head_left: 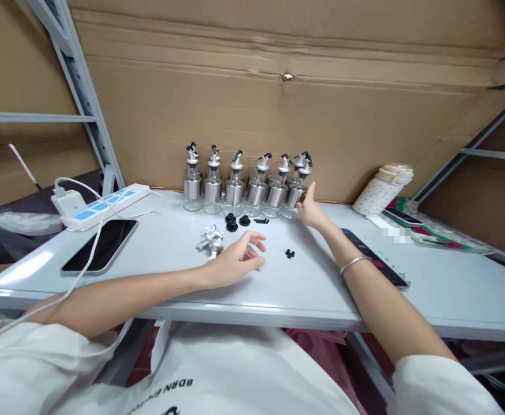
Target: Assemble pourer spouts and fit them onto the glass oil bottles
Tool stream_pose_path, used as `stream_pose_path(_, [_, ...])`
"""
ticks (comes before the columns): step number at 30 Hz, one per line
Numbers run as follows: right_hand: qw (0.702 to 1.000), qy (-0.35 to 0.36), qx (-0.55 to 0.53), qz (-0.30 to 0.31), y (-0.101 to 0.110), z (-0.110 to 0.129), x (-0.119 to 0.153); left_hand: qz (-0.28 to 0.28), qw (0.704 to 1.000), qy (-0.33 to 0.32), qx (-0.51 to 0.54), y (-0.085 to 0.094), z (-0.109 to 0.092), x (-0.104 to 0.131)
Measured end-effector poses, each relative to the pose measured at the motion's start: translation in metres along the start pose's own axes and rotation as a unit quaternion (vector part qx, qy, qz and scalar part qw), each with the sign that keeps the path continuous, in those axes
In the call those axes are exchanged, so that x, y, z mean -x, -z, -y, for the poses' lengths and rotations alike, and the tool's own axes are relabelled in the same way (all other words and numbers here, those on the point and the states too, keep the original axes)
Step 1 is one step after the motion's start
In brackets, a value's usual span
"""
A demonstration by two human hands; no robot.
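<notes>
Bottle (296,195), clear glass with steel sleeve and pourer top: upright at the right end of the row of similar bottles (234,189). Right hand (310,208): at the bottle's right side, fingers partly spread; whether gripping, cannot tell. Step in hand, as judged: positioning the end bottle; shifting it calls for a steady hold, clear of its neighbour. Left hand (240,259): half open, loosely curled, nothing seen held, beside silver pourers (210,236). Black stoppers (232,225): loose, before the row. Surface: pale glossy table (313,294). Room: cardboard backing (252,109), metal rack (83,75).
</notes>
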State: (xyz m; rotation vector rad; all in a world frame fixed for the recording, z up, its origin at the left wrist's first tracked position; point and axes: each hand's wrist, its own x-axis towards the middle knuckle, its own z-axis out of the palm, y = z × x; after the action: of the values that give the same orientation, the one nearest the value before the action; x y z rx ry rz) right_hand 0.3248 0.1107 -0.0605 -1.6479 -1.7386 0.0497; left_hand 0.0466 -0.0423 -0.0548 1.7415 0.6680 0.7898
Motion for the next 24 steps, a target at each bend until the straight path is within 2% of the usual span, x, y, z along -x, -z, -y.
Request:
stream_pose_path(3, [0.992,-0.088,0.092,0.023,0.011,0.012,0.009,0.009,1.000,0.003,-0.019,0.000,-0.002,0.000])
stream_pose_path(7, [0.982,-0.121,0.138,-0.038,0.026,0.031,0.019,0.007,0.999,0.002,-0.033,-0.001,-0.002,0.000])
stream_pose_path(9, [0.979,-0.117,0.149,-0.077,0.031,0.041,0.022,0.009,0.997,-0.018,-0.068,0.002,-0.003,0.000])
stream_pose_path(11, [0.982,-0.083,0.131,-0.105,0.035,0.053,0.024,0.028,0.985,-0.072,-0.152,0.010,-0.008,-0.002])
stream_pose_path(13, [0.990,-0.013,0.089,-0.111,0.036,0.065,0.027,0.055,0.941,-0.163,-0.290,0.025,-0.017,-0.004])
stream_pose_path(14, [0.992,0.029,0.064,-0.104,0.035,0.072,0.029,0.037,0.908,-0.206,-0.363,0.035,-0.022,-0.005])
stream_pose_path(16, [0.991,0.114,0.019,-0.066,0.033,0.083,0.034,-0.007,0.844,-0.229,-0.485,0.055,-0.032,-0.007])
stream_pose_path(18, [0.985,0.174,-0.002,-0.012,0.031,0.093,0.039,-0.056,0.801,-0.185,-0.567,0.074,-0.038,-0.009])
stream_pose_path(20, [0.978,0.206,-0.002,0.040,0.028,0.099,0.044,-0.069,0.778,-0.097,-0.617,0.090,-0.039,-0.011])
stream_pose_path(22, [0.972,0.222,0.006,0.077,0.026,0.102,0.046,-0.021,0.768,-0.020,-0.640,0.101,-0.035,-0.011])
stream_pose_path(24, [0.971,0.222,0.017,0.092,0.027,0.102,0.047,0.034,0.774,0.013,-0.632,0.109,-0.030,-0.011])
